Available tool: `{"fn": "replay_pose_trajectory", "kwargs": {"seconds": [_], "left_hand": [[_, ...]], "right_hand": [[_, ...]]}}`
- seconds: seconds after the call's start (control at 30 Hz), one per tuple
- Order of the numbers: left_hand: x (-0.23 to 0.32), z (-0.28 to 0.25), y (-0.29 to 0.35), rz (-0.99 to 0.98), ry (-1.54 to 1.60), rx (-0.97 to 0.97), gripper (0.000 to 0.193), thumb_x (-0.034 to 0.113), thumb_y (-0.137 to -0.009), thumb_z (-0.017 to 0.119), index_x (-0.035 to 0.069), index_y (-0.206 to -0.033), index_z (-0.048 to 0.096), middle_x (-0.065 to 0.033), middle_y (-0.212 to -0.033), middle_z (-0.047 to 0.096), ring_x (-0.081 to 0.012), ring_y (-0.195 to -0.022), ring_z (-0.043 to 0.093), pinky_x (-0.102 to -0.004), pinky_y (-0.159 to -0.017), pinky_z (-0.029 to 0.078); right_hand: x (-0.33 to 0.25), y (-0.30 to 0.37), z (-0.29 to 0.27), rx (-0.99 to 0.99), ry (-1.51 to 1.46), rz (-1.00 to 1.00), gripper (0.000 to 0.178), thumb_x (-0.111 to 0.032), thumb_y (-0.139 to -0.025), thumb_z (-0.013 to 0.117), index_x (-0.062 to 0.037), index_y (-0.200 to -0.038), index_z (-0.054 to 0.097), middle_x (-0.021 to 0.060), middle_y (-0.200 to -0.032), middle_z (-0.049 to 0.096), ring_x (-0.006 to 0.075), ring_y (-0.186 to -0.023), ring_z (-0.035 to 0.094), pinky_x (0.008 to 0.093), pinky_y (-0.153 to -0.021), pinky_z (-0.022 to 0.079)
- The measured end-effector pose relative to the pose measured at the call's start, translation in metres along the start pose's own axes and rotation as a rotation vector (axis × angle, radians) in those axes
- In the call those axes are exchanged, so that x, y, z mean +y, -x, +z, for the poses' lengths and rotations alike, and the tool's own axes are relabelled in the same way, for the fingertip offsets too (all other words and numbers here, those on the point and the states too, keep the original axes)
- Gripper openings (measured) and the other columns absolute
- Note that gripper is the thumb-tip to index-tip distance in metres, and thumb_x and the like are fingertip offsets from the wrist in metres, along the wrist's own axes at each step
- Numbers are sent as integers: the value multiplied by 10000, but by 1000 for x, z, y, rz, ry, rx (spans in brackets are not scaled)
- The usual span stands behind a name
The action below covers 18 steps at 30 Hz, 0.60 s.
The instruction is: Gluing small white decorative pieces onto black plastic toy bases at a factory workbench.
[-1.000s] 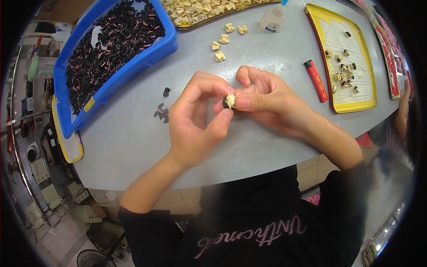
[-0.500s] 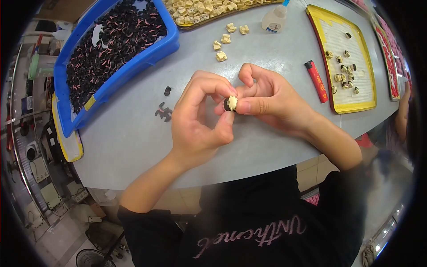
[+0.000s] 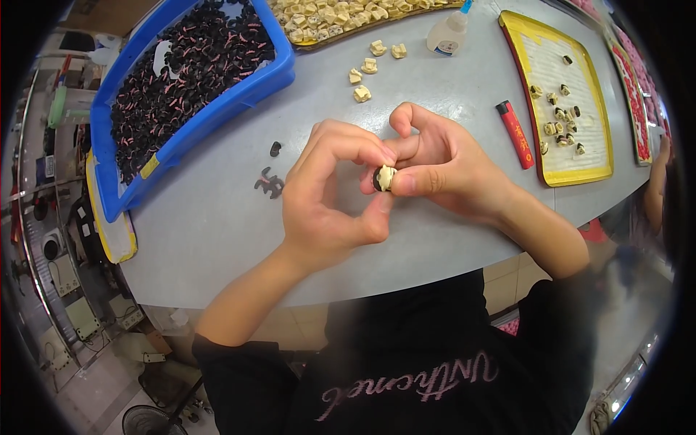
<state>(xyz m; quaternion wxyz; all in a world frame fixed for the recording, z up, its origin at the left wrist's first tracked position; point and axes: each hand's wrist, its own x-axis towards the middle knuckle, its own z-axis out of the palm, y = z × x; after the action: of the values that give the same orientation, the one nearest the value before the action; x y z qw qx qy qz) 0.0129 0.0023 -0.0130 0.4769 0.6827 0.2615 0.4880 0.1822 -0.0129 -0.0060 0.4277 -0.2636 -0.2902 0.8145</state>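
Note:
Over the middle of the grey table, a small cream-and-black molded piece (image 3: 387,177) is pinched between my two hands. My left hand (image 3: 319,190) is closed on its dark side, the index finger above and the thumb below. From the other side my right hand (image 3: 453,165) grips the cream part with its thumb and curled fingers. What the fingertips behind the piece touch is hidden. Left of my hands lie a small black piece (image 3: 275,148) and a few dark curved pieces (image 3: 270,183). Several loose cream pieces (image 3: 362,93) sit beyond my hands.
A blue bin (image 3: 217,119) full of black and pink pieces stands at the left. Cream pieces fill a tray (image 3: 319,42) at the back. Nearby are a clear bottle (image 3: 446,35), a red lighter-shaped object (image 3: 515,135) and a yellow-rimmed tray (image 3: 580,176) with several cream-and-black pieces.
Both hands and the piece have shifted slightly to the right. The piece has turned a little, and my left thumb now lies lower against it.

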Motion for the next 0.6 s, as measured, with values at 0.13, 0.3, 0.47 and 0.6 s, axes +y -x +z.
{"fn": "replay_pose_trajectory", "kwargs": {"seconds": [0.13,0.3,0.47,0.6], "left_hand": [[1,-1,0,17,-30,-34,327,-49,-554,607,42,-858,528,-54,-840,540,-164,-752,482,-278,-722,398],[0,-6,0,18,-88,-96,302,-40,-549,612,43,-832,549,-53,-837,555,-163,-738,495,-277,-717,400],[-2,-4,2,-60,-5,-60,299,-39,-548,610,38,-832,560,-56,-839,563,-156,-763,498,-273,-735,401],[-2,-5,2,-67,29,-44,295,-37,-550,612,34,-832,563,-58,-848,567,-166,-788,505,-276,-750,403]], "right_hand": [[-1,0,2,-34,-40,27,409,2,-730,662,-83,-983,352,133,-929,597,223,-916,584,339,-797,464],[2,1,2,-75,-77,62,406,-8,-744,648,-69,-1015,353,124,-892,582,219,-930,574,338,-786,458],[2,1,3,-80,-54,51,400,-28,-770,631,-58,-1055,351,154,-906,587,214,-910,581,341,-814,442],[0,2,4,-89,-58,56,396,-37,-785,624,-59,-1069,349,188,-928,594,207,-879,593,341,-834,427]]}}
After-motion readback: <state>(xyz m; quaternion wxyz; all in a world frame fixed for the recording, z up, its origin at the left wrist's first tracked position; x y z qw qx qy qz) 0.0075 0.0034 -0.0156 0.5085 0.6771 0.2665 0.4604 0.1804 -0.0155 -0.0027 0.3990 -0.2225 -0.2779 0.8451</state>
